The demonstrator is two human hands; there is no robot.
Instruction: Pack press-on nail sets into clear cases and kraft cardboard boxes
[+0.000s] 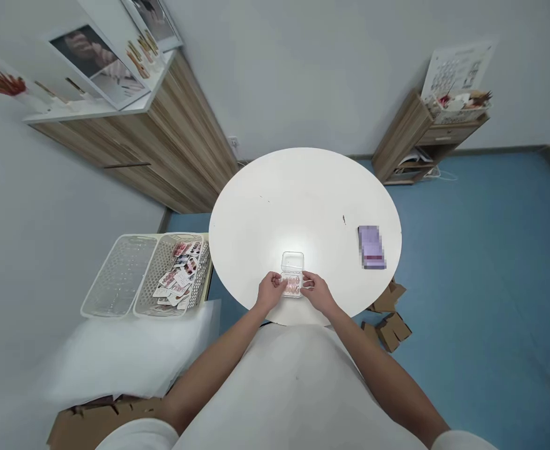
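Note:
A small clear plastic case [292,273] lies near the front edge of the round white table, its lid tipped back away from me. Inside its base are several small pink pieces [293,285] that look like press-on nails. My left hand [270,290] is closed at the case's left side, its fingers curled and its thumb reaching over the rim. On the opposite side, my right hand [317,291] grips the right edge with bent fingers. Both hands rest low over the tabletop.
The white table [298,194] carries a purple box-like item [372,247] at right and a tiny dark object [344,219]. White baskets [169,275], one holding printed cards, stand left. Cardboard boxes [392,330] lie on the floor at right. Wooden cabinets [181,144] stand behind.

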